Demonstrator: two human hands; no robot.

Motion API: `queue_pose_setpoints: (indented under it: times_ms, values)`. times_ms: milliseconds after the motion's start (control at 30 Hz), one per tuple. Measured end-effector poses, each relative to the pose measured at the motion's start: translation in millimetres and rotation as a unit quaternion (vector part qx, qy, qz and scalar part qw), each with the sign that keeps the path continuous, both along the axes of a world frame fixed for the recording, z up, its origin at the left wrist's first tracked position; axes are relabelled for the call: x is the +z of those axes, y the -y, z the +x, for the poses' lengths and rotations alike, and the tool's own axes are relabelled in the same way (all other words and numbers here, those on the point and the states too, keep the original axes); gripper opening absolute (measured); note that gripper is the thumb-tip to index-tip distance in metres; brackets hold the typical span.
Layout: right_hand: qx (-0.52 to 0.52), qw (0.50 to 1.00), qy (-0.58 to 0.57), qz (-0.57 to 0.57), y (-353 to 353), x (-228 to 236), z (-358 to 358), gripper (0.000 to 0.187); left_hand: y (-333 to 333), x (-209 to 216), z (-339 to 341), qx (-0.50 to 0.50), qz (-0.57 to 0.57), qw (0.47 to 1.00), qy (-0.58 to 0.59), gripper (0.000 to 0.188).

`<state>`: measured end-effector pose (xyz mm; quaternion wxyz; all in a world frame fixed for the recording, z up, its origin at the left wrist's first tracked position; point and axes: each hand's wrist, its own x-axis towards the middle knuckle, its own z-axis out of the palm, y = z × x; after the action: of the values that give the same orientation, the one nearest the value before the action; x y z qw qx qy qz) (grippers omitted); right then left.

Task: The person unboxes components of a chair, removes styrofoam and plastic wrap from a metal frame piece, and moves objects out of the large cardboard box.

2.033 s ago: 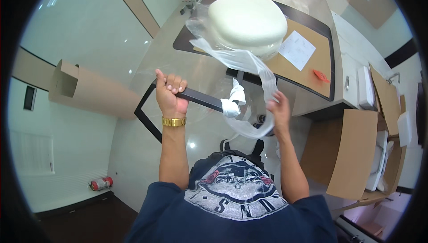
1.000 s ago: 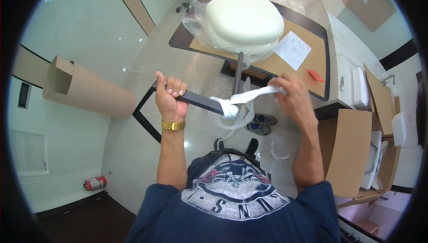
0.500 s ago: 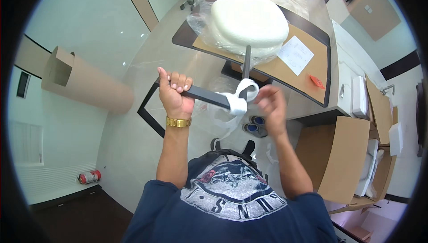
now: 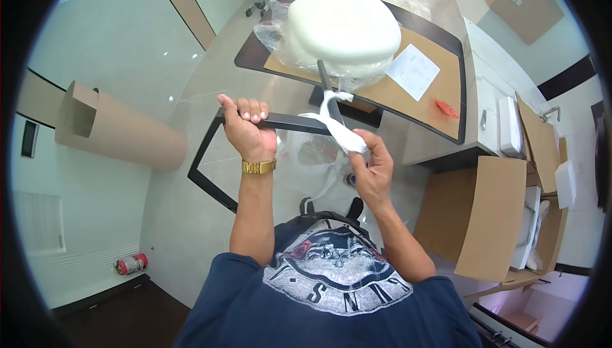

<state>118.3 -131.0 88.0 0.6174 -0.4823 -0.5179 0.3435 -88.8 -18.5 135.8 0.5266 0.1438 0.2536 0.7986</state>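
Note:
My left hand (image 4: 252,132), with a gold watch at the wrist, is closed round a bar of a black metal frame (image 4: 296,123). This frame has an angular loop at its left and another bar reaching up toward the table. A white wrapping strip (image 4: 345,135), apparently thin foam, is wound round the corner where the bars meet. Between thumb and fingers, my right hand (image 4: 375,172) pinches the strip's lower right end. A cream, rounded padded piece (image 4: 344,26) rests on the table, partly in clear plastic (image 4: 273,32).
The dark-edged table (image 4: 254,59) carries a cardboard sheet (image 4: 421,113), a white paper (image 4: 413,72) and a red-orange packet (image 4: 446,109). Open cardboard boxes (image 4: 491,217) stand at the right. A large cardboard roll (image 4: 127,131) and a fire extinguisher (image 4: 132,264) are at the left.
My right hand, blurred beside the corner before, now grips the strip's end. The strip has loosened from its looped wrap and stretches down to the right. The frame's upper bar has tilted left.

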Motion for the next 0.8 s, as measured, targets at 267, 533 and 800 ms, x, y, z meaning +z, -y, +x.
queue_pose_setpoints:
  times_ms: [267,533,800]
  values:
    - [0.127,0.976,-0.16,-0.07,-16.3,113.6,91.7,0.04,7.5,-15.7,-10.5,-0.059,-0.007,0.998,-0.036,0.056]
    - [0.184,0.954,-0.225,-0.075,-139.2,104.6,-9.4,0.029,39.3,-22.3,21.4,-0.185,-0.005,0.982,-0.031,0.054]
    - [0.2,0.899,0.36,-0.149,-207.7,5.6,-10.9,0.048,60.1,-16.3,44.7,-0.212,0.037,0.976,-0.014,0.042]
